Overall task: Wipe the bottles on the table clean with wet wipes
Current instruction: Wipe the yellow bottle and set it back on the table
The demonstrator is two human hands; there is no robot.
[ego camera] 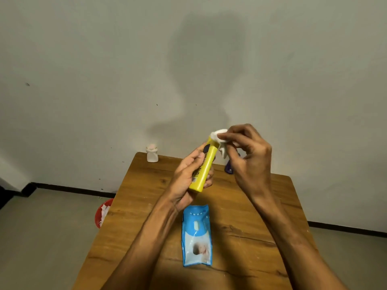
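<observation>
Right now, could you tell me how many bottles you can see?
3: yellow bottle in the left hand, white bottle at the table's far-left corner, purple bottle partly hidden behind the right hand.

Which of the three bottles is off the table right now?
The yellow bottle, gripped by the left hand and wiped at its top; the white bottle and purple bottle stand on the table.
</observation>
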